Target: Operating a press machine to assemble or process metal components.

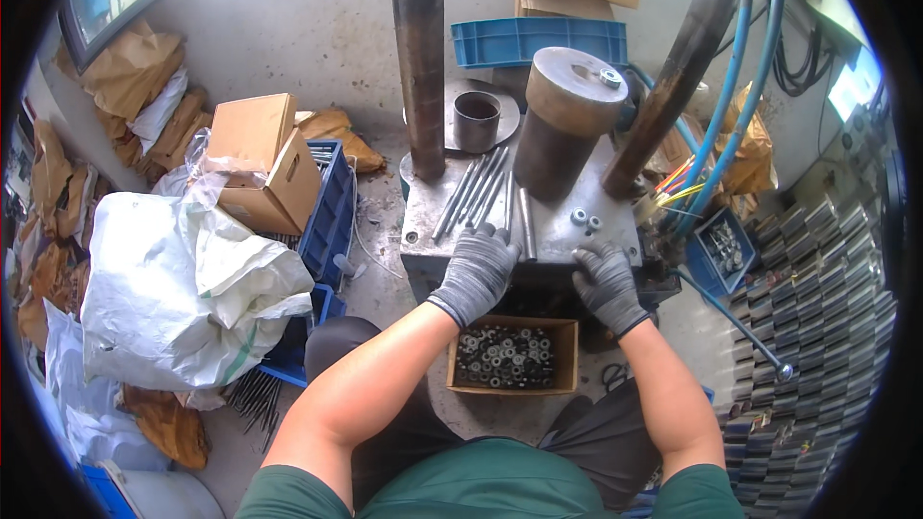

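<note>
My gloved left hand [478, 272] lies at the front edge of the steel press plate [430, 231], fingers stretched over the near ends of several thin metal rods [471, 194]. Just right of those fingertips, a thicker metal bar [527, 224] lies lengthwise, its near end at the plate's edge. My right hand [608, 286], also in a grey glove, rests at the front right edge with its fingers loosely bent and thumb apart; nothing shows in it. Beyond its fingertips sit a larger nut [579, 217] and some smaller nuts [594, 224]. The undersides of both hands are hidden.
A heavy steel cylinder [558, 149] with a nut on top stands between two posts [417, 67], near a short tube [476, 122]. Below, a cardboard box [567, 356] holds many nuts. A white sack [173, 288] and blue crate [327, 207] lie left; stacked metal parts [817, 298] right.
</note>
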Demonstrator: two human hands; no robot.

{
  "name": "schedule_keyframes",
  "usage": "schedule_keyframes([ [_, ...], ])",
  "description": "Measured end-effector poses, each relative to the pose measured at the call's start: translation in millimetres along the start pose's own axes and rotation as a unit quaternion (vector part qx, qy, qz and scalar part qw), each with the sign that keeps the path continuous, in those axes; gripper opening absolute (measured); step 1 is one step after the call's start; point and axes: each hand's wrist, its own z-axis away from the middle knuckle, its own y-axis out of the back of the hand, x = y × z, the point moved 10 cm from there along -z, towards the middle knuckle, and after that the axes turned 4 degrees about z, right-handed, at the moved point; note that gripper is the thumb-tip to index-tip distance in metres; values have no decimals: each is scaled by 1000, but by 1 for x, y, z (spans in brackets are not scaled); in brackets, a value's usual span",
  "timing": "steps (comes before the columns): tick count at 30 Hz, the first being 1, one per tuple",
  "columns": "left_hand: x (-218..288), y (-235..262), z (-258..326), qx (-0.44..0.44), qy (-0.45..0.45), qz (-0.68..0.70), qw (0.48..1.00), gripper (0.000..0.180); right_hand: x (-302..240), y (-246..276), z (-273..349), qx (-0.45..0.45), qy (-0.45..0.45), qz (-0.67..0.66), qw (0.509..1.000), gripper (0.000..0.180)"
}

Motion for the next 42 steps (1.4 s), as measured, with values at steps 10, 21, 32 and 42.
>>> schedule_keyframes([
  [10,-12,83,28,281,34,259,924,16,-3,3,-3,5,16,60,998,26],
  [21,-53,84,-15,336,101,465,813,33,12,21,-7,76,-40,-40,996,23],
  [32,-65,-29,-36,107,253,382,882,35,40,52,2,103,-164,-246,950,19],
  [42,35,-1,0,-47,172,583,793,34,40,36,20,129,-356,-638,671,37],
])
